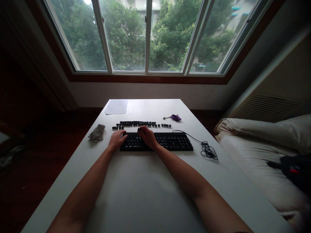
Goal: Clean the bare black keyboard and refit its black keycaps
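A black keyboard (173, 141) lies on the white table in front of me. My left hand (117, 139) is at its left end, thumb and fingers around the back left corner. Over the keyboard's back edge, left of its middle, my right hand (147, 136) is closed in a pinch on a small black keycap (139, 129). The fingers partly hide that keycap, and the hand covers some of the keys beneath. Loose black keycaps (131, 123) stand in rows just behind the keyboard, with a few more trailing off to the right.
Left of the keyboard lies a crumpled grey cloth (97, 133). A brush with a purple part (175, 117) is behind, to the right. The keyboard's cable (208, 151) is coiled at the right. A paper sheet (116, 106) lies at the table's far left, below the window.
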A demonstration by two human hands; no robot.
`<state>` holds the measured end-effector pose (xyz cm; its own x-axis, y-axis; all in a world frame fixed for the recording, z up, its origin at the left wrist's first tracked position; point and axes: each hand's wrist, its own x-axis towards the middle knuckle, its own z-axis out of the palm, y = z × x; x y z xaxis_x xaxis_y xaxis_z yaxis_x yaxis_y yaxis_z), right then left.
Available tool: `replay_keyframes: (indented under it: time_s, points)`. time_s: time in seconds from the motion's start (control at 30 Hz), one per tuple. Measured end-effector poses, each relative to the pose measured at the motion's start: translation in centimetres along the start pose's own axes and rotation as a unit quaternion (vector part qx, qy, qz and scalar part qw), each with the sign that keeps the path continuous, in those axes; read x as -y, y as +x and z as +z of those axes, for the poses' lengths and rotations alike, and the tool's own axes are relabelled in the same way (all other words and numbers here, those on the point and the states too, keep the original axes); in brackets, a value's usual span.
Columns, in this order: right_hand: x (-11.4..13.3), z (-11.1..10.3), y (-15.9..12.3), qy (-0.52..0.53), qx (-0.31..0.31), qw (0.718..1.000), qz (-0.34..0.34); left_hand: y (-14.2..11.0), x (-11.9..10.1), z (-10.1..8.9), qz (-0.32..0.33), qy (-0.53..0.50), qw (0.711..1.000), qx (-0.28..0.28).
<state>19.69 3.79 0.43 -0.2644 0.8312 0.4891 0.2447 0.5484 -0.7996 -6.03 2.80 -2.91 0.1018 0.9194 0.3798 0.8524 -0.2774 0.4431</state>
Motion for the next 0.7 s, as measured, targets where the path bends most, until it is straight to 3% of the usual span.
replay_keyframes:
  time_s: [0.23,0.37,0.7]
  points:
    - [-0.3,0.0,0.3,-0.021,0.046,0.999,0.010,0.0,-0.3,-0.3,0.001,0.001,1.000,-0.001]
    - [0.2,0.1,0.3,-0.082,0.075,0.994,-0.023,-0.1,-0.4,-0.4,0.000,0.000,1.000,0.000]
    - [1.9,-0.4,-0.3,-0.111,0.044,0.992,-0.039,0.0,-0.1,-0.2,-0.008,0.006,1.000,0.010]
